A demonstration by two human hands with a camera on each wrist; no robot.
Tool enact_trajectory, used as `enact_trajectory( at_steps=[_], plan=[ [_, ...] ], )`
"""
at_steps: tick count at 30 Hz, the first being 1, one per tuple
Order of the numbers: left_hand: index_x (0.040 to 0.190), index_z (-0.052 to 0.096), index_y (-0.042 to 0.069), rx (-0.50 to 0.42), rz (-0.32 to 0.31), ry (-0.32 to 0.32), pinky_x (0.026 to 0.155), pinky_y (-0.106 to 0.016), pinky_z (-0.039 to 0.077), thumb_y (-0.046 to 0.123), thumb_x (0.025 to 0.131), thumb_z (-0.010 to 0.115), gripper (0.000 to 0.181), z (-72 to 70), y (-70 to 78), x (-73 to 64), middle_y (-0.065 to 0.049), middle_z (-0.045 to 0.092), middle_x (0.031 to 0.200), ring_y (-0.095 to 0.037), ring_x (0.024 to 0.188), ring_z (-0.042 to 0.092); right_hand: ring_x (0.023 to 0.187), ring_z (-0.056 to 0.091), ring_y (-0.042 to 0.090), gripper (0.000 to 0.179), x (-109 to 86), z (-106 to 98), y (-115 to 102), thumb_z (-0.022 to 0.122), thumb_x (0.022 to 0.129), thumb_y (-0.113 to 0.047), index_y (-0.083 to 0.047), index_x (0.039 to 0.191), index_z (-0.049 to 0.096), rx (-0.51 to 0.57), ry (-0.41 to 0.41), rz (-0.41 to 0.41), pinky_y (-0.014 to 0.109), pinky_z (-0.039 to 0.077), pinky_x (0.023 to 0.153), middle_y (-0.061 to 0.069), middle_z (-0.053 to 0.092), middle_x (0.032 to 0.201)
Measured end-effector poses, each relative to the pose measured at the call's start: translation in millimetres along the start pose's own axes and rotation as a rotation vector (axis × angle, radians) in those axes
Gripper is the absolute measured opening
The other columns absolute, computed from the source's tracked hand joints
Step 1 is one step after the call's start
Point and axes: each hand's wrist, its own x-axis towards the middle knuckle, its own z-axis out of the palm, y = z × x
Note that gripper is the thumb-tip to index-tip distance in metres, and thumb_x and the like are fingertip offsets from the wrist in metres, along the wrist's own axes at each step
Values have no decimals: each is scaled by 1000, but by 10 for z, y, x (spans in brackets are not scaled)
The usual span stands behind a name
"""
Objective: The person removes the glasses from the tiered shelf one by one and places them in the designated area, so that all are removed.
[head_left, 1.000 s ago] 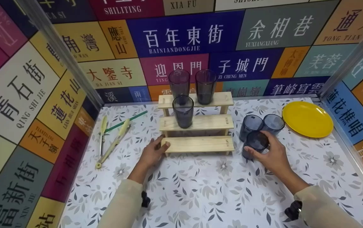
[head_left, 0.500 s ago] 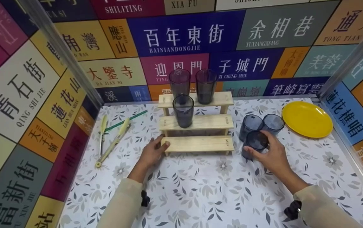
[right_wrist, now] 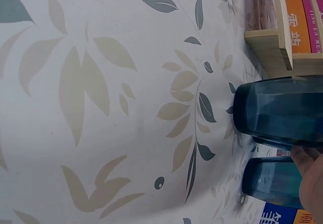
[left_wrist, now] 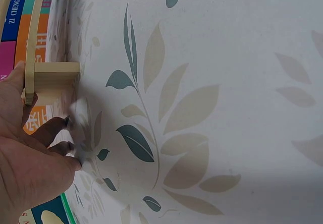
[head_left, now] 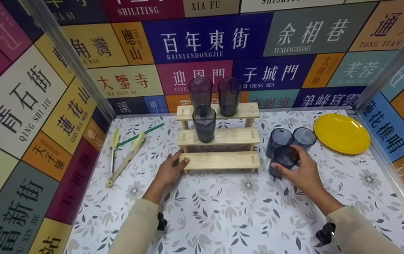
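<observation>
A three-step wooden stand (head_left: 219,160) is in the middle of the table. My left hand (head_left: 169,170) holds the left end of its lowest step, thumb over the top; in the left wrist view the other fingers curl below the plank end (left_wrist: 30,57). To the right of the stand, my right hand (head_left: 302,169) grips a dark tinted drinking glass (head_left: 283,160), thumb and fingers around its upper part. That glass (right_wrist: 282,108) stands upright, close in front of two similar glasses (head_left: 280,139). One glass (head_left: 204,125) stands on the middle step, and two (head_left: 229,97) on the top step.
Tongs (head_left: 127,160) with pale yellow tips lie on the left, across a green stick (head_left: 154,129). A yellow plate (head_left: 343,134) lies at the back right, close to the two glasses. Printed panels (head_left: 205,38) wall in the table at the back and sides.
</observation>
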Motion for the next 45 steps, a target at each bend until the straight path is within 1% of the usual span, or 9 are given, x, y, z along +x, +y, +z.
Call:
enact_trajectory(
  at_steps=[15, 18, 21, 22, 24, 36, 40, 42, 45],
  plan=[
    [171, 45, 24, 17, 16, 3, 136, -66, 23, 58, 110, 64, 72, 0, -8, 4, -25, 38, 176, -45, 172, 20, 132, 64, 47, 95, 19, -21, -23, 101, 82, -41, -4, 154, 52, 15, -11, 2, 63, 52, 105, 25, 64, 146],
    [171, 45, 24, 20, 17, 3, 136, -67, 23, 58, 110, 63, 73, 5, -18, 2, -26, 38, 176, -45, 171, 20, 129, 67, 44, 94, 17, -41, -22, 102, 81, -39, -3, 154, 54, 8, 7, -26, 32, 56, 105, 23, 66, 145],
    [171, 45, 24, 13, 18, 3, 136, -67, 23, 59, 109, 64, 73, 2, -21, -3, -26, 37, 177, -45, 172, 20, 125, 69, 41, 92, 27, -71, -30, 103, 81, -36, -1, 153, 58, 12, 31, -58, 2, 43, 97, 22, 68, 141],
    [171, 45, 25, 10, 19, 2, 136, -67, 23, 59, 109, 64, 73, 1, -21, -4, -26, 36, 177, -44, 172, 19, 125, 69, 40, 90, 33, -81, -35, 102, 81, -34, -1, 152, 59, 19, 37, -67, -4, 36, 95, 21, 68, 140],
    [171, 45, 25, 4, 16, -1, 136, -67, 24, 59, 109, 64, 73, -1, -16, -7, -26, 35, 178, -44, 172, 19, 126, 69, 40, 87, 51, -107, -55, 102, 82, -32, 0, 151, 60, 31, 42, -80, -6, 36, 97, 21, 68, 139],
    [172, 44, 25, 9, -13, -11, 137, -66, 23, 60, 110, 62, 74, 7, 13, -29, -26, 29, 180, -44, 172, 19, 122, 72, 38, 70, 216, -234, -228, 98, 87, -28, -1, 143, 66, -4, 79, -156, -5, 32, 102, 19, 70, 134],
    [171, 44, 25, -3, -8, -9, 137, -64, 23, 60, 109, 63, 74, -2, 23, -41, -26, 29, 180, -43, 172, 19, 124, 72, 38, 68, 300, -230, -324, 97, 88, -27, -3, 144, 66, 12, 67, -177, -2, 39, 103, 18, 70, 136],
    [171, 44, 24, 1, -1, -8, 137, -64, 23, 59, 110, 63, 73, -6, 25, -36, -26, 31, 180, -44, 172, 19, 125, 71, 39, 69, 349, -209, -383, 97, 89, -27, -3, 145, 66, 14, 56, -188, 10, 51, 103, 19, 70, 136],
    [171, 44, 24, 3, -3, -8, 137, -64, 23, 59, 110, 63, 73, -10, 23, -27, -25, 32, 179, -43, 172, 19, 127, 71, 39, 71, 440, -159, -479, 96, 90, -28, -4, 148, 64, 11, 30, -209, 37, 61, 106, 19, 69, 138]
  ],
)
